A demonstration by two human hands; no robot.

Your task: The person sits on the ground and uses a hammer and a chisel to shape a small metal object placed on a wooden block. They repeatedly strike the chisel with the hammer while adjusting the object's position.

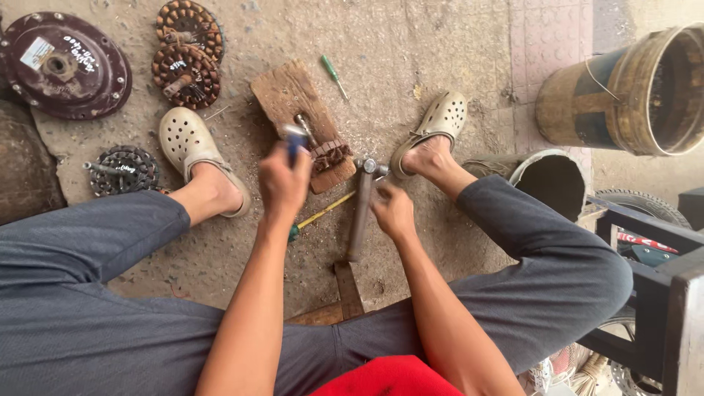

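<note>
Head view, looking down between a seated person's bent knees onto a dusty concrete floor. The left hand (282,180) reaches forward with its fingers curled round a small blue-tipped tool (295,138), blurred so its kind is hard to tell. Just past it a wooden block (287,94) lies on the floor, with a copper-wound motor coil (331,155) resting at its near end, close beside the left fingers. The right hand (394,211) is closed loosely beside a hammer (361,209), whose head (369,166) sits next to the coil; whether the fingers truly grip the handle cannot be told. A yellow-shafted screwdriver (323,211) lies partly hidden under the left wrist. Two more coils (187,51) lie further off.
</note>
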